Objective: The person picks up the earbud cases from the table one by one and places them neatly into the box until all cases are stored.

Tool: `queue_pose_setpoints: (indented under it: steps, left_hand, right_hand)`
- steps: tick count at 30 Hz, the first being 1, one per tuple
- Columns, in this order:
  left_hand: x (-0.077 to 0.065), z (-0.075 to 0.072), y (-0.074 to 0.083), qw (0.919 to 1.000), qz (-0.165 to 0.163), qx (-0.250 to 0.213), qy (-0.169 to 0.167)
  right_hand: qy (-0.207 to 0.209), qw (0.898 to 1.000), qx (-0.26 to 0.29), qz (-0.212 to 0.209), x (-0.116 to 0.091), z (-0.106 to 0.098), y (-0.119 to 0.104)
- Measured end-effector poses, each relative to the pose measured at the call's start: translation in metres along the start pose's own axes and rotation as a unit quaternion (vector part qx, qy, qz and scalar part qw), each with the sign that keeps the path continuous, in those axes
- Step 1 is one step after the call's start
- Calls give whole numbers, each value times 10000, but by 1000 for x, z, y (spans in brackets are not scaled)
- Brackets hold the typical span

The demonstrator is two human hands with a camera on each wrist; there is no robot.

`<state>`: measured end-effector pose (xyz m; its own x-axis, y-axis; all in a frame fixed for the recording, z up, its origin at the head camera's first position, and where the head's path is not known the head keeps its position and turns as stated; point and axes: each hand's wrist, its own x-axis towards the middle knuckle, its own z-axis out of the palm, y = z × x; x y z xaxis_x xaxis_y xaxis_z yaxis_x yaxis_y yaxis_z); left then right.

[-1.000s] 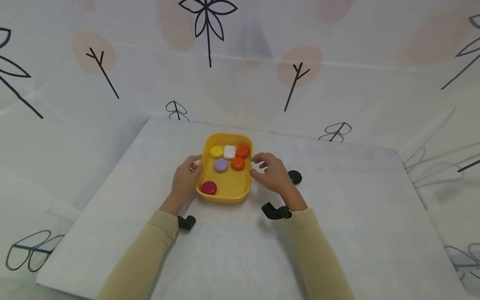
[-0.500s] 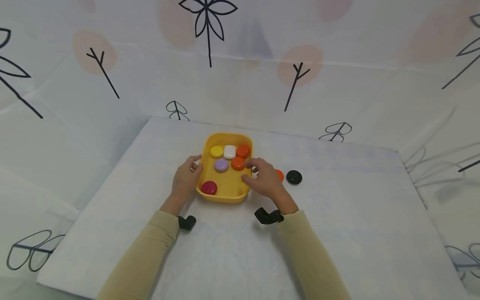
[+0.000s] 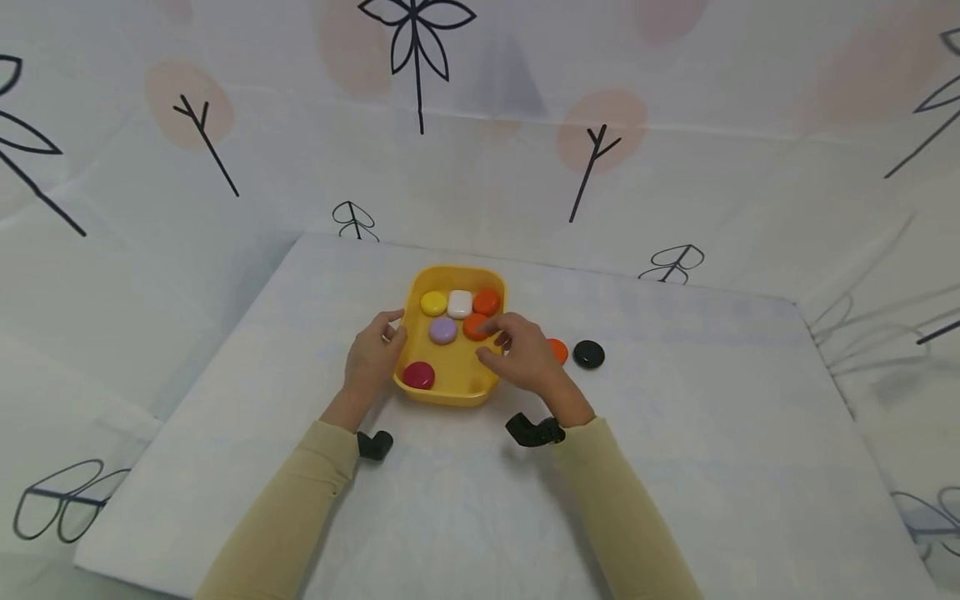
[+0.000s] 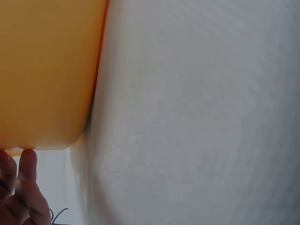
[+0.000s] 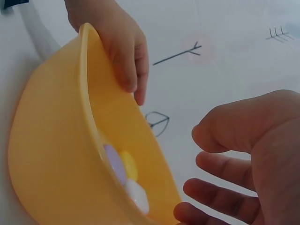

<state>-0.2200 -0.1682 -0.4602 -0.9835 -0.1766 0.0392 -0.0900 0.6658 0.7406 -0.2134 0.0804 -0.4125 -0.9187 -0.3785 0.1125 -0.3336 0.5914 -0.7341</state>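
Observation:
A yellow tray (image 3: 454, 371) stands on the white table. In it lie glossy rounded pieces: a yellow one (image 3: 433, 303), a white one (image 3: 460, 304), a lilac one (image 3: 442, 331), a dark red one (image 3: 418, 375) and two orange ones, the farther (image 3: 486, 302) and the nearer (image 3: 476, 327). My left hand (image 3: 371, 354) holds the tray's left rim. Over the right rim hovers my right hand (image 3: 521, 354), fingers loosely bent and thumb apart. Its fingertips overlap the nearer orange piece in the head view; nothing shows between fingers and thumb in the right wrist view.
To the right of my right hand lie an orange piece (image 3: 557, 351), partly hidden by the hand, and a black piece (image 3: 588, 354). A patterned white cloth (image 3: 480, 183) hangs behind the table (image 3: 712, 417).
My right hand has moved left from outside the tray's right rim to over the tray, uncovering the orange piece on the table. The left hand and tray have stayed put.

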Motion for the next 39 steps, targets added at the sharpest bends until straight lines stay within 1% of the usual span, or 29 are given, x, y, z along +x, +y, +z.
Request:
queue_pose_setpoints:
  steps: [6,11,14,18,22,31,39]
  left_hand:
    - [0,0,-1,10000,25,41,-11]
    - [0,0,-1,10000,-60,8,-48]
    - [0,0,-1,9999,-116,-18,-69]
    - [0,0,-1,10000,-77,-3,-21]
    - [1,1,-1,10000,2,23,27]
    - [2,1,-3,10000,-51,-33,-21]
    - [2,2,-4,9999,38,-83,41]
  right_hand:
    - [-214,9997,121,-7,2,7,-6]
    - [-323,9994,111,-42,3,16,-9]
    - [-412,9990,108,-121,5,22,-10]
    - [-562,9981,117,-236,7,28,-10]
    - [-654,9975,-22,-262,8,33,-10]
    - [-776,9962,-273,-285,10,37,-12]
    - [-797,9953,-445,-318,13,42,-14]
